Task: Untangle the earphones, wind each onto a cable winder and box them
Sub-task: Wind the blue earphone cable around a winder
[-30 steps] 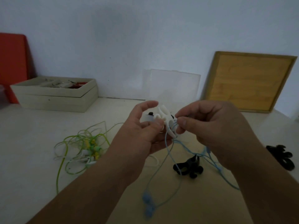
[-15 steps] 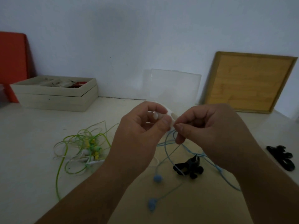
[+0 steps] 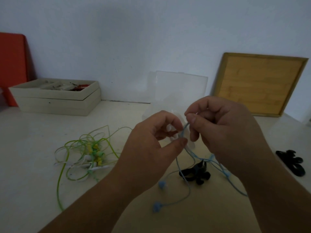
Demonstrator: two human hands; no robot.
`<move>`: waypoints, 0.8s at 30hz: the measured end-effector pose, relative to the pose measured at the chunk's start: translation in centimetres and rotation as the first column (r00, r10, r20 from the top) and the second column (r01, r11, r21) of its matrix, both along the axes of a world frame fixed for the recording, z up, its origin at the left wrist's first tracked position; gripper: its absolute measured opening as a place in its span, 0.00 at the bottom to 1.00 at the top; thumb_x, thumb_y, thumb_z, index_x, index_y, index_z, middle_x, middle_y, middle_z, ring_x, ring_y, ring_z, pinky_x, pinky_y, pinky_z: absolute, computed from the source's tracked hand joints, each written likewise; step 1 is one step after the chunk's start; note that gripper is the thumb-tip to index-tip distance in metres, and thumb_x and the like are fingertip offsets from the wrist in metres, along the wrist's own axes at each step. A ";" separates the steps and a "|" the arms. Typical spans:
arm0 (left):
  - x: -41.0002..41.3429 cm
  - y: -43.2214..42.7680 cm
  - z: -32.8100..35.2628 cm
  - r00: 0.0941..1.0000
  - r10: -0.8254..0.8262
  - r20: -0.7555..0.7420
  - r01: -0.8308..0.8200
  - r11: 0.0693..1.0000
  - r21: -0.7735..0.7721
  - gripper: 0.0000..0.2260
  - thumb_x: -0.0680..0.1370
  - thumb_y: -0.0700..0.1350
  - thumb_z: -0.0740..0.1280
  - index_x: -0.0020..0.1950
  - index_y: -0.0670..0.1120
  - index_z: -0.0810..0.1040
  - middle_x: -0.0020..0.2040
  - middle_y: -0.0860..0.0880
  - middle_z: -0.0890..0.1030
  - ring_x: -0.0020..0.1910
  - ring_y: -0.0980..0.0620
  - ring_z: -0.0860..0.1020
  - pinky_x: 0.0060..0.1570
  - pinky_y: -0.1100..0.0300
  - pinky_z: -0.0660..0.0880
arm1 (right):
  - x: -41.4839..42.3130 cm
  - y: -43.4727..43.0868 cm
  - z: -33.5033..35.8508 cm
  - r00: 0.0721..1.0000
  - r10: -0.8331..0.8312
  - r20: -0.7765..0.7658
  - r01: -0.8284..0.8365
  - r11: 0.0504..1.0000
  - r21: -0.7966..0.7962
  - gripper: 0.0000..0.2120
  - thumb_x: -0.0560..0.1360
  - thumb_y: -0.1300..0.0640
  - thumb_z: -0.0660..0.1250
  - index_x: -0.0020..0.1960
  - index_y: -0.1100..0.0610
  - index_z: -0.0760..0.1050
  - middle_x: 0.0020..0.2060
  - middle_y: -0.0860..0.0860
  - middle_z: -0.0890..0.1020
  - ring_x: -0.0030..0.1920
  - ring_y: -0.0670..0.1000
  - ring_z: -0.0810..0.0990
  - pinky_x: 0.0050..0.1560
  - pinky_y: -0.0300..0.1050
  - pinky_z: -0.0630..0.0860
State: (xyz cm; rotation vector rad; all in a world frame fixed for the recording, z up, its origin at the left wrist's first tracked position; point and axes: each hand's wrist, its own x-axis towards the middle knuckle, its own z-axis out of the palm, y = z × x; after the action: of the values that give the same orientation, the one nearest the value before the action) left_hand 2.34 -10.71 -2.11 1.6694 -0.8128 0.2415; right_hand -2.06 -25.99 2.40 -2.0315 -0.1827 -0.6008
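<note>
Left hand [image 3: 151, 148]: raised above the table, fingers and thumb curled round the white cable winder.
White cable winder [image 3: 169, 128]: gripped in the left hand, mostly hidden by the fingers, only pale tips showing.
Right hand [image 3: 223, 132]: raised just beside the left, thumb and forefinger pinching the blue cable close to the winder, other fingers curled.
Blue earphones [image 3: 183, 132]: cable drawn between the two hands at the winder, the rest trailing down in loose loops to the table.
Earbuds [image 3: 162, 184]: two, blue, low at the end of the trailing cable, near the left forearm.
Black cable winder [image 3: 196, 174]: lying on the table beneath the hands, among the blue loops.
Second black winder [image 3: 292, 163]: on the table at far right, well apart.
Tangle of green and white earphones [image 3: 90, 153]: heaped on the table left of the left hand.
Table [image 3: 33, 140]: pale, flat.
Wooden box [image 3: 55, 98]: open, at rear left, small items inside.
Clear plastic box [image 3: 180, 88]: behind the hands, lid upright near the wall.
Wooden board [image 3: 259, 84]: leaned against the wall at rear right.
</note>
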 end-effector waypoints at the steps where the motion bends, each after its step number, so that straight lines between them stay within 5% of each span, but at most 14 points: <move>1: 0.0 0.0 0.0 1.000 -0.012 -0.008 0.012 1.000 0.004 0.06 0.71 0.41 0.72 0.45 0.48 0.78 0.41 0.48 0.81 0.43 0.47 0.82 0.49 0.52 0.80 | 0.0 -0.1 0.0 1.000 -0.013 0.020 0.012 1.000 0.026 0.06 0.76 0.60 0.68 0.42 0.52 0.79 0.27 0.51 0.82 0.20 0.44 0.69 0.23 0.34 0.65; 5: 0.0 0.0 0.0 0.994 -0.081 -0.070 0.082 0.997 0.005 0.06 0.71 0.41 0.72 0.43 0.49 0.78 0.42 0.46 0.81 0.44 0.47 0.82 0.49 0.51 0.81 | 0.3 -1.2 -0.1 0.991 -0.096 0.098 0.067 0.962 0.264 0.08 0.78 0.61 0.66 0.42 0.53 0.79 0.29 0.53 0.82 0.21 0.49 0.67 0.22 0.37 0.63; 10: -0.2 0.2 0.2 0.949 -0.232 -0.215 0.233 0.972 -0.019 0.05 0.72 0.39 0.71 0.44 0.48 0.78 0.45 0.37 0.80 0.47 0.35 0.81 0.50 0.38 0.79 | 0.5 -3.1 0.4 0.984 -0.164 0.067 0.096 0.810 0.579 0.08 0.79 0.61 0.64 0.42 0.54 0.77 0.32 0.52 0.83 0.23 0.49 0.72 0.25 0.38 0.70; 14: -0.2 0.6 0.8 0.890 -0.344 -0.300 0.337 0.938 -0.074 0.05 0.72 0.36 0.68 0.45 0.44 0.79 0.40 0.44 0.82 0.40 0.52 0.82 0.42 0.63 0.77 | 0.8 -4.9 0.7 0.986 -0.164 0.041 0.074 0.635 0.769 0.09 0.80 0.60 0.62 0.43 0.53 0.75 0.31 0.48 0.83 0.30 0.46 0.81 0.28 0.35 0.73; 18: 0.0 1.1 1.2 0.857 -0.373 -0.356 0.362 0.927 -0.099 0.05 0.72 0.35 0.67 0.45 0.42 0.78 0.39 0.45 0.83 0.39 0.49 0.81 0.39 0.65 0.76 | 1.1 -6.3 0.7 0.986 -0.151 0.065 0.024 0.525 0.851 0.08 0.81 0.59 0.60 0.45 0.52 0.74 0.32 0.47 0.82 0.35 0.45 0.82 0.33 0.36 0.76; 24: -0.3 1.1 1.2 0.839 -0.345 -0.420 0.367 0.930 -0.029 0.06 0.75 0.33 0.67 0.44 0.44 0.77 0.49 0.34 0.80 0.50 0.35 0.83 0.46 0.55 0.81 | 1.2 -6.2 0.6 0.973 -0.205 0.104 0.018 0.518 0.855 0.09 0.81 0.59 0.61 0.44 0.52 0.73 0.33 0.47 0.82 0.36 0.46 0.83 0.38 0.37 0.77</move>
State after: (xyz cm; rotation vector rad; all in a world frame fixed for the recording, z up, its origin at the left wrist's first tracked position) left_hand 2.06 -9.65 -0.90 1.5062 -0.7843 -0.3951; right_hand -0.87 -32.19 2.99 -1.0014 0.1332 -0.7752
